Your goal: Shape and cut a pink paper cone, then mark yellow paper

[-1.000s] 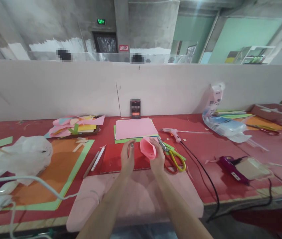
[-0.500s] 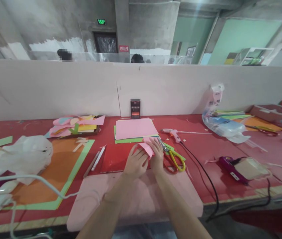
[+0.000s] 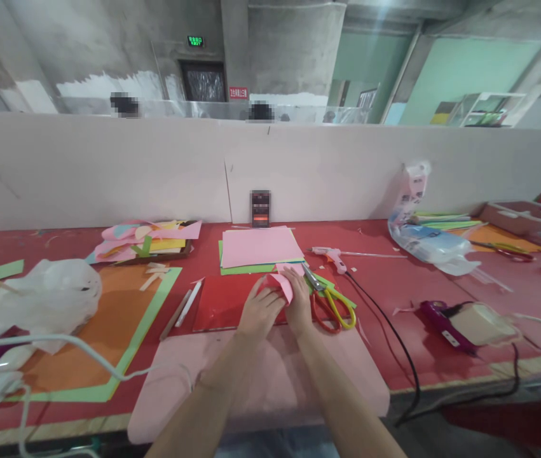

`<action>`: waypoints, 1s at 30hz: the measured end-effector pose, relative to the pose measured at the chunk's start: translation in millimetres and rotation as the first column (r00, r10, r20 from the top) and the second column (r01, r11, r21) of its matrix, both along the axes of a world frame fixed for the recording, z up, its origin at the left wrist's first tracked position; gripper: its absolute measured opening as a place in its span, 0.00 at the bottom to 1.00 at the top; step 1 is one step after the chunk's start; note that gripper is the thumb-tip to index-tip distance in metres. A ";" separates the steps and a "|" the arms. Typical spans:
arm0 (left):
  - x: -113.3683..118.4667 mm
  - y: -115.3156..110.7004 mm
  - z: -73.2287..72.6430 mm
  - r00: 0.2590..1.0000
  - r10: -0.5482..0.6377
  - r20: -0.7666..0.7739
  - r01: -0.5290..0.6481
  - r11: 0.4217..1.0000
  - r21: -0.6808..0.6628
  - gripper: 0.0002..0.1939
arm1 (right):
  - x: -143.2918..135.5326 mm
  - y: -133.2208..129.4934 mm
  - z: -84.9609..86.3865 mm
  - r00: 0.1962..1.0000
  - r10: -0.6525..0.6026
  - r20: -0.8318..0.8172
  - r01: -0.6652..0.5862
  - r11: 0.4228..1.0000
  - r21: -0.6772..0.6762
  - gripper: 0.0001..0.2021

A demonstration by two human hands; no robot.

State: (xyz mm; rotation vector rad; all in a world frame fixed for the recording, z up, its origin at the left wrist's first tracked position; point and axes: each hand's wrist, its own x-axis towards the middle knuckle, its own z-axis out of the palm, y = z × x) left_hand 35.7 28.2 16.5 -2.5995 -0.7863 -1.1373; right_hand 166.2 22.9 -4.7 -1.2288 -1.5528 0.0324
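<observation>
Pink paper [image 3: 286, 286] in both hands [image 3: 259, 312]; green sign [image 3: 195, 41] reads EXIT.

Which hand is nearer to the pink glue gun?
Right. The right hand, on the curled pink paper, is to the left of the glue gun and closer to the camera; the left hand is farther left, at the paper's other side.

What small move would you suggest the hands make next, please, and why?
Perhaps gently press the pink paper together between both hands: the right hand holds it, the left hand sits close against it, and its visible edge curves rather than lying flat.
</observation>
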 end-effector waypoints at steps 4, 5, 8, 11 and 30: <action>-0.4 -2.2 4.1 0.999 -0.030 0.031 0.031 0.998 -0.051 0.09 | 1.5 -0.7 -0.6 1.000 0.025 -0.014 -0.025 1.000 0.002 0.28; 0.1 -3.1 5.4 0.999 -0.035 0.040 0.037 0.998 -0.058 0.09 | 1.7 -0.6 -1.1 0.999 0.029 -0.016 -0.029 1.000 0.003 0.28; 2.4 -5.8 8.5 0.997 -0.044 0.069 0.048 0.997 -0.064 0.09 | 2.0 0.6 -3.4 0.998 0.045 -0.036 -0.045 0.999 0.009 0.28; 4.0 -7.7 9.5 0.997 -0.025 0.067 0.027 0.999 -0.033 0.09 | 2.2 2.5 -6.2 0.996 0.056 -0.063 -0.055 0.998 0.016 0.25; 3.0 -6.2 10.6 0.999 0.030 0.012 -0.029 0.996 -0.088 0.10 | 3.6 1.2 -4.0 0.991 0.107 -0.083 -0.105 0.994 0.028 0.24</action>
